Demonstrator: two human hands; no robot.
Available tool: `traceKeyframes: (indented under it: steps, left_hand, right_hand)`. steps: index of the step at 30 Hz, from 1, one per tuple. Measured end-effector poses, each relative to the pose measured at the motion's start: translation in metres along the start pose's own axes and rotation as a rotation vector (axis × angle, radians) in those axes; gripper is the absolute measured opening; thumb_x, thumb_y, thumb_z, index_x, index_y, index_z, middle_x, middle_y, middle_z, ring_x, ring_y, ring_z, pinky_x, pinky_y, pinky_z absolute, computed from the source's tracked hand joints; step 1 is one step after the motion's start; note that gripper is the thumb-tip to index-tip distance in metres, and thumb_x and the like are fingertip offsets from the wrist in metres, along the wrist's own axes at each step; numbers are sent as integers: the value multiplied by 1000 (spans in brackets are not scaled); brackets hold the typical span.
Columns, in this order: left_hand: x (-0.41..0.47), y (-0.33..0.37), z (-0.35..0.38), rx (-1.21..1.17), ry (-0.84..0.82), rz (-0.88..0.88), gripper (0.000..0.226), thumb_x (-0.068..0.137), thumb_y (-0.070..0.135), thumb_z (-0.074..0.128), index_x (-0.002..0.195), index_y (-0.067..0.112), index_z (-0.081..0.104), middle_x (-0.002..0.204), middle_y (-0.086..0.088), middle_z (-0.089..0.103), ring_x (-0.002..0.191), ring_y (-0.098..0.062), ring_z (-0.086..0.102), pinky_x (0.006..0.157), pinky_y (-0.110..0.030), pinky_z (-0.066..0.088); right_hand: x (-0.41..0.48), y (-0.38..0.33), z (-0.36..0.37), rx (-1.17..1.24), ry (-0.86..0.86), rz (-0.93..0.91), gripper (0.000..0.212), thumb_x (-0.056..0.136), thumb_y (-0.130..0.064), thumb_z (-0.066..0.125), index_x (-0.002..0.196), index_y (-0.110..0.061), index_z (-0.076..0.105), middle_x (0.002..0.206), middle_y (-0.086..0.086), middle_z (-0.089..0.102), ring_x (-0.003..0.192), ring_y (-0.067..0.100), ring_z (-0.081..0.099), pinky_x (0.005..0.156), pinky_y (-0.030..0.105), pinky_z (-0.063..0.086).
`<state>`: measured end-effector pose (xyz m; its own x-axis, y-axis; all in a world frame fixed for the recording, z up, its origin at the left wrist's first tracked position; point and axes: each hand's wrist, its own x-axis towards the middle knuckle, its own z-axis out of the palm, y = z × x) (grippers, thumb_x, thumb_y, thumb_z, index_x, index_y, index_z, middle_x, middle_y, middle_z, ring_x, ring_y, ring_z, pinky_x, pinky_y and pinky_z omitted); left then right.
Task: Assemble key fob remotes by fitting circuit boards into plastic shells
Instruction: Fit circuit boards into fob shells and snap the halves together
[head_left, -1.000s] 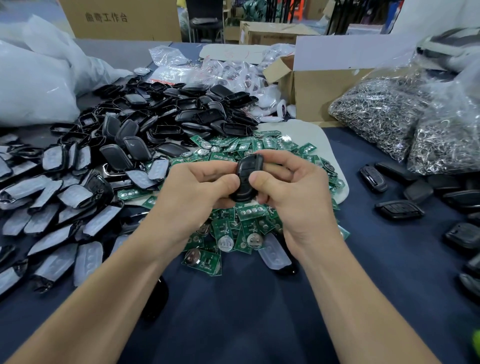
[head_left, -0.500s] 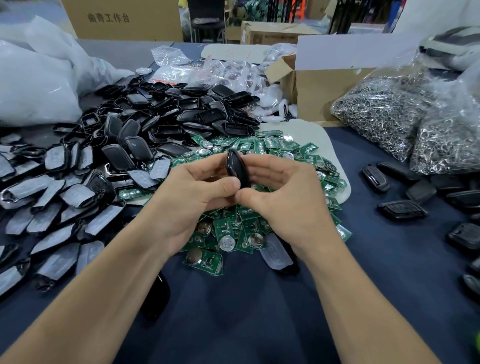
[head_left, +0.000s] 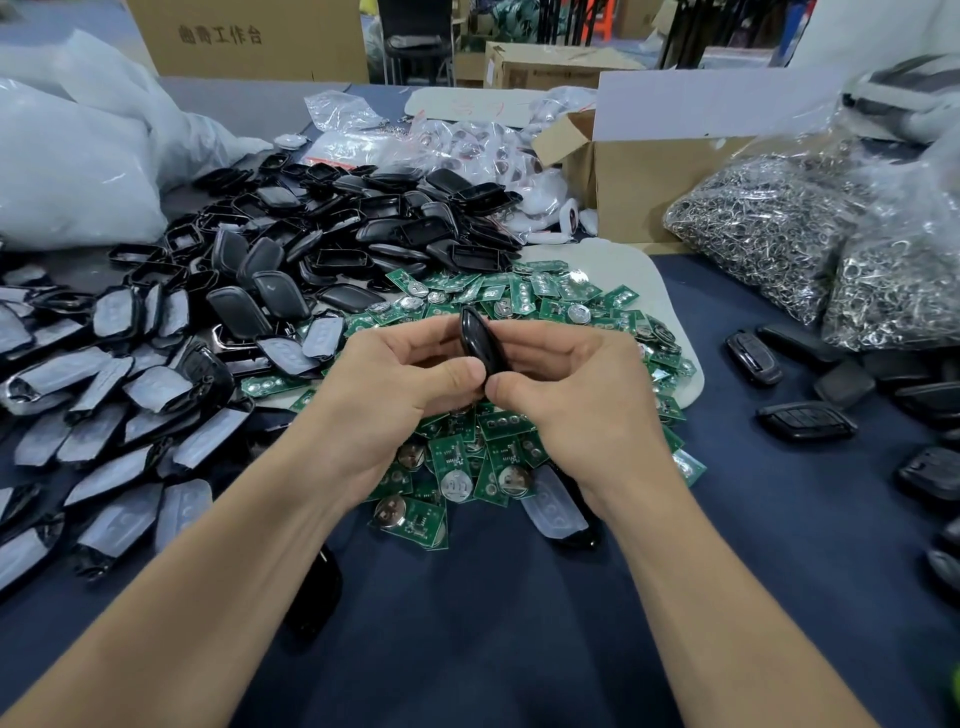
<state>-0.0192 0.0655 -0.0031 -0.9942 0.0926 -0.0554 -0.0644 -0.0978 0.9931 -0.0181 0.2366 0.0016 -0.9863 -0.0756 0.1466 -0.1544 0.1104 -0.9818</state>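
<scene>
Left hand (head_left: 389, 400) and right hand (head_left: 576, 410) together pinch a black key fob (head_left: 479, 340), held edge-up above a pile of green circuit boards (head_left: 550, 306) at mid-counter (head_left: 519, 623). Black shells (head_left: 337, 234) are heaped towards the left edge. Closed fobs (head_left: 805, 421) lie near the right edge.

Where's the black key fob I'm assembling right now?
Head view, centre: the black key fob is pinched edge-on between the left hand and right hand, above the pile of green circuit boards.

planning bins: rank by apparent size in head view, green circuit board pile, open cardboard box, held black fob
1. circuit board pile
2. cardboard box, though it stands farther back
3. fob, seen edge-on
</scene>
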Motion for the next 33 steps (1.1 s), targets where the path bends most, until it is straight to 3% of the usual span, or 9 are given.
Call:
traceKeyframes:
  steps: [8,15,20,23,28,33]
  left_hand:
    - [0,-2,4,113,65,41,30,96,7,70,120,24,76,114,2,79,111,-17,73,102,-45,56]
    - [0,4,3,-86,-36,-1,38,88,14,68,125,10,72,122,-4,76,107,-13,72,85,-22,58]
    - [0,3,4,-107,-48,-7,42,85,13,69,127,7,71,123,-10,75,101,-13,71,82,-22,58]
    - [0,2,3,-96,-38,-2,45,83,14,70,127,8,71,122,-10,75,106,-17,73,83,-22,58]
    - [-2,2,1,-5,-12,22,43,83,15,74,126,11,72,120,-9,76,115,-25,72,98,-38,59]
    - [-5,6,2,185,-17,109,35,89,10,76,123,16,76,114,-7,78,114,-24,72,105,-46,54]
  right_hand:
    - [-2,-2,5,-25,103,-40,41,77,2,81,108,-25,81,91,-16,80,89,0,75,84,28,63]
    - [4,0,0,209,108,-33,37,78,5,75,93,-29,80,94,-4,81,93,13,78,80,25,60]
    - [4,-1,-4,181,16,-18,38,73,1,75,100,-26,81,95,-3,81,95,14,78,81,26,61]
    - [3,-1,-5,89,-3,-45,43,73,3,76,95,-33,81,92,-9,81,93,8,77,79,25,62]
    - [2,1,-6,-19,-22,-33,39,70,-5,81,95,-34,80,89,-13,80,88,5,76,77,24,61]
    - [1,1,-5,110,-88,78,40,76,9,77,107,-16,80,95,3,81,90,19,78,77,33,62]
